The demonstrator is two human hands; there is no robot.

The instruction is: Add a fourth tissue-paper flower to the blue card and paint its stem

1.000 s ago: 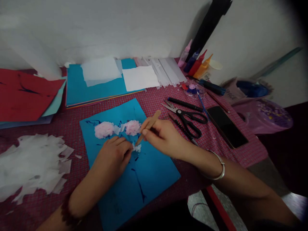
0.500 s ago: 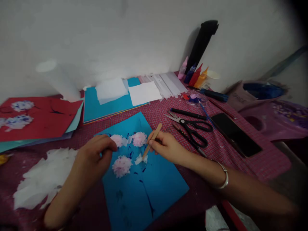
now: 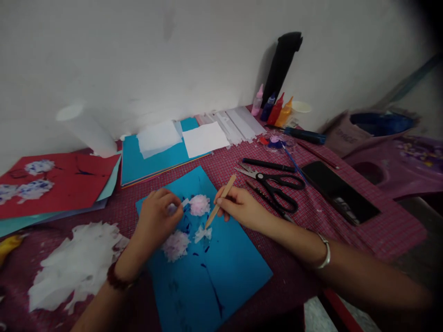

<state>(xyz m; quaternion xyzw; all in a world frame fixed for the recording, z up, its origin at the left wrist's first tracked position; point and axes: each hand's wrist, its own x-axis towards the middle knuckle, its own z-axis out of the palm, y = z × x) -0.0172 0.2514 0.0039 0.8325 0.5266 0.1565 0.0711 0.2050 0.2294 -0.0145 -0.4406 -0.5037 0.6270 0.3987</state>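
My right hand grips a flat wooden craft stick, its lower tip down at a small white tissue tuft on the blue paper sheet. My left hand is over the sheet's left part, thumb and index pinched together at a small white tissue piece. Beside those fingertips is a pale pink tissue flower. A second pink tissue flower lies below, partly behind the left hand. Dark blue paint strokes mark the sheet.
A heap of white tissue pieces lies at left, below a red sheet with paper flowers. Scissors, a pen and a phone lie at right. Paint bottles stand by the wall.
My left hand has moved right and now covers the upper-left flower; its fingertips meet the small tissue piece. My right hand keeps the stick at the tuft. The view has shifted slightly.
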